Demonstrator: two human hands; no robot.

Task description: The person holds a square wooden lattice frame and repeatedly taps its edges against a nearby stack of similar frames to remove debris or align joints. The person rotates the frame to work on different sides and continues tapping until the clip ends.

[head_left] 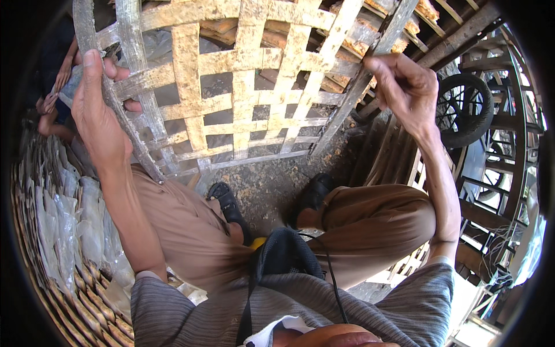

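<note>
In front of my legs stands a woven lattice rack (243, 61) of flat bamboo or wood strips, with wooden side bars. My left hand (99, 118) is closed round its left edge, thumb on the near side and fingertips showing between the bars. At the upper right, my right hand (406, 89) is closed against the right side bar (352, 97), thumb and index finger touching it. Whether the fingers of that hand hold anything besides the bar is hidden. The lower end of the rack is close to the dirt floor (263, 185), just beyond my sandals (228, 205).
To the left, stacked slatted racks (87, 301) carry clear plastic sheets (89, 217). Another person's hand (62, 75) shows at the upper left. Orange-brown pieces (358, 40) lie on slats behind the lattice. A black wheel (465, 110) and wooden framing (488, 217) stand at the right.
</note>
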